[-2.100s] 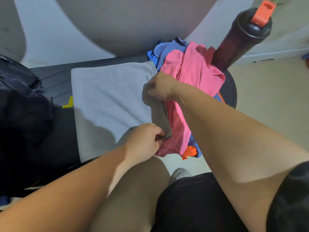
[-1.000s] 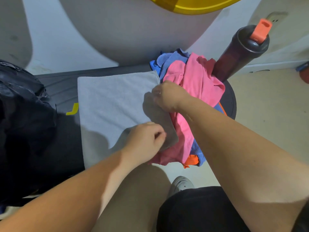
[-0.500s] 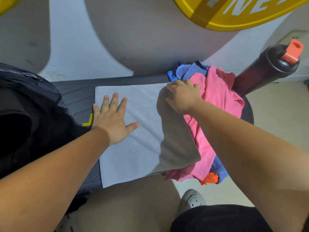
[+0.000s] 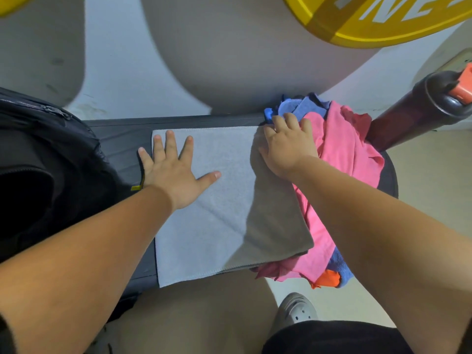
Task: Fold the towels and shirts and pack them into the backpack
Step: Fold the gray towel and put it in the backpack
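Towel (image 4: 217, 213) lies flat mid-bench (image 4: 120, 139), right edge over clothes pile (image 4: 342, 149). L hand (image 4: 171, 175) flat on its left part, fingers spread. R hand (image 4: 288, 146) covers towel's far right corner; grip can't tell. Backpack (image 4: 38, 149) at bench's left end.

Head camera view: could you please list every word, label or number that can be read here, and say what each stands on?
"NE": white letters on the yellow disc, cut off by the top edge of the picture; the rest cannot be read.
No text can be read on the dark bottle, the black backpack or the grey towel.
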